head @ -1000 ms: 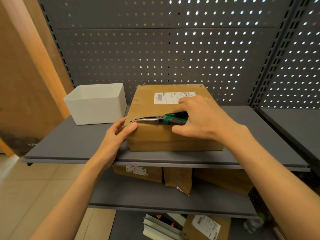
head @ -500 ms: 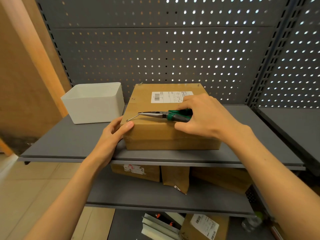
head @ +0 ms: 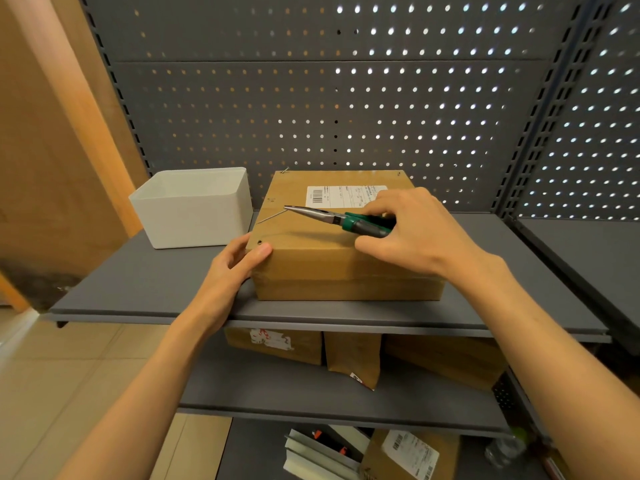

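A brown cardboard box (head: 311, 265) with a white shipping label sits on the grey upper shelf (head: 145, 285). My right hand (head: 412, 230) grips green-handled needle-nose pliers (head: 332, 220) above the box top. The plier jaws pinch a thin metal nail or staple (head: 270, 217) that hangs free of the lid. A small hole (head: 259, 242) shows in the lid near its front left corner. My left hand (head: 235, 268) holds that corner, thumb on the lid's edge and fingers against the box's left side.
An open white plastic bin (head: 194, 206) stands to the left of the box. A grey pegboard wall (head: 311, 98) backs the shelf. More cardboard parcels (head: 277, 344) lie on the lower shelf, with books and a labelled package below. A wooden panel (head: 45, 133) rises at left.
The pliers have lifted up and back from the box's front left corner, drawing the metal pin out of the lid and leaving a hole. My left hand stays on the corner.
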A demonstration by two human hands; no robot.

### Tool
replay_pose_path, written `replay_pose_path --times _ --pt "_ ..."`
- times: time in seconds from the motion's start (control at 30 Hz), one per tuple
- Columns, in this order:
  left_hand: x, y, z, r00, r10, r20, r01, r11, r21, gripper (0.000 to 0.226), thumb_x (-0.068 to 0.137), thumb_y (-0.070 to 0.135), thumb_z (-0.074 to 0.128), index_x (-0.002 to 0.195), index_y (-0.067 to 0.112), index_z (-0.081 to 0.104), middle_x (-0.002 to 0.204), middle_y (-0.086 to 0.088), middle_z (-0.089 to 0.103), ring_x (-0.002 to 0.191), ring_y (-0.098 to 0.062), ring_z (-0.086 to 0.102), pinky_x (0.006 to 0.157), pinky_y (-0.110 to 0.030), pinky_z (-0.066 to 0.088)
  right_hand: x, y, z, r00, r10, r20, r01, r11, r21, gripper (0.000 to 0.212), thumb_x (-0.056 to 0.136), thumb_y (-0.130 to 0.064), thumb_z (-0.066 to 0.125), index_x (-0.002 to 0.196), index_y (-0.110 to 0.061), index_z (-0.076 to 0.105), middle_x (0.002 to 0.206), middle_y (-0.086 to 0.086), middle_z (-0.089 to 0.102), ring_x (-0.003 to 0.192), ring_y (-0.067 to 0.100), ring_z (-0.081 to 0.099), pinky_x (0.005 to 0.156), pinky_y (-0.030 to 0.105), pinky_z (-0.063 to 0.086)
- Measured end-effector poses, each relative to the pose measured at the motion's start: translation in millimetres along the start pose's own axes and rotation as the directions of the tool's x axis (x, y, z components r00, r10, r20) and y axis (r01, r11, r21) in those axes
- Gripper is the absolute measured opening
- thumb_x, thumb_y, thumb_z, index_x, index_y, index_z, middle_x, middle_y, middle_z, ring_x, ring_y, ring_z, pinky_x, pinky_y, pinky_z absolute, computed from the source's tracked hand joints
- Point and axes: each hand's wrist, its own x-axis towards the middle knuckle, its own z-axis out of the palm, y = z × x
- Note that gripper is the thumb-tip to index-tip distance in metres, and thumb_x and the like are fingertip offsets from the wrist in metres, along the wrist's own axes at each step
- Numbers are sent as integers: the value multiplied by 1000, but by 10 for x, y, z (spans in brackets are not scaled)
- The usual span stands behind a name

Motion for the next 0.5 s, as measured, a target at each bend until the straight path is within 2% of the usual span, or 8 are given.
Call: replay_pose_path --times 0.07,0.13,0.23,0.33,0.4,0.5 --pt "-4 4 -2 1000 -1 -7 1 1000 -7 104 46 82 65 129 23 50 125 5 57 115 -9 53 97 -29 42 0 1 9 1000 9 -22 -8 1000 17 34 78 -38 61 106 -22 70 111 1 66 76 5 38 53 11 25" --pt "-5 5 0 1000 1 -4 -1 1000 -29 100 48 83 62 127 23 51 126 4 57 117 -10 52 98 -30 41 10 -8 23 999 25 -35 -25 1000 12 35 77 -40 61 106 -22 70 105 -1 66 78 8 42 55 14 31" --pt "0 -6 0 1000 16 -18 -16 999 -33 103 49 84 60 129 19 49 128 0 55 119 -13 51 99 -32 42 42 -65 27 996 59 -62 -58 998 4 28 77 -38 62 100 -24 69 95 -3 65 78 15 51 67 31 48" --pt "1 -4 3 999 34 -43 -34 999 -17 105 51 83 60 130 16 48 124 0 54 118 -15 51 100 -36 42 81 -148 42 993 77 -85 -77 997 0 25 76 -39 60 95 -23 68 89 -3 64 80 20 55 72 37 50" --pt "0 10 2 997 52 -61 -53 998 -20 103 51 81 61 129 16 48 117 4 56 111 -11 53 94 -30 45 125 -210 55 992 78 -103 -80 997 -16 24 76 -38 60 91 -22 68 87 0 65 81 22 56 71 37 50" --pt "-27 25 64 993 92 -74 -91 996 18 82 65 67 54 128 15 48 110 9 55 99 0 54 75 -11 47 186 -280 63 992 72 -100 -75 997 -26 22 77 -39 59 89 -21 66 85 1 64 79 21 55 67 32 47"
